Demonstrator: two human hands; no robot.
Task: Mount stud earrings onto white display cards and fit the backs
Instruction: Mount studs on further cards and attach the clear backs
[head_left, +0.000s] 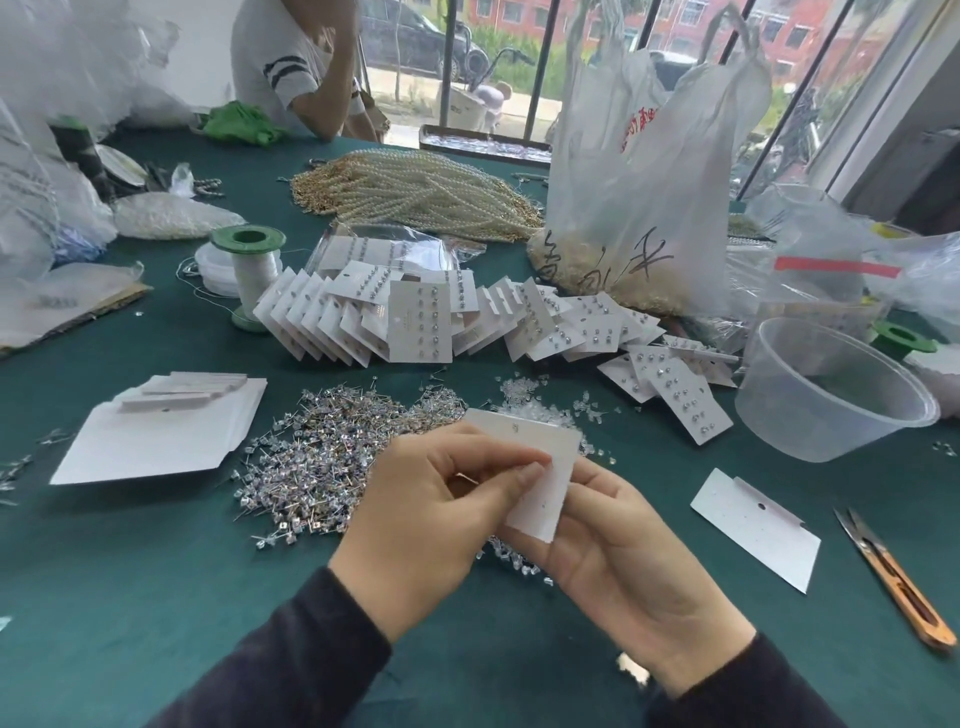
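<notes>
1. Left hand (431, 514): thumb and forefinger pinch the left edge of the white display card (545, 457).
2. Right hand (618, 540): palm up under the card, thumb on its right edge, fingers hidden behind it.
3. Card is tilted between both hands, with one stud (514, 427) near its top edge.
4. Just left of the grip: pile of loose stud earrings (322, 457).
5. Just beyond the card: clear backs (535, 410).
6. Further out: finished cards (415, 322) fanned beyond, blank cards (156, 436) left, thread snips (893, 571) and plastic tub (831, 395) right.

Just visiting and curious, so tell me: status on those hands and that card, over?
Left hand and right hand both pinching white card. Card looks nearly bare. Stud pile lies beside, nothing blocking.
</notes>
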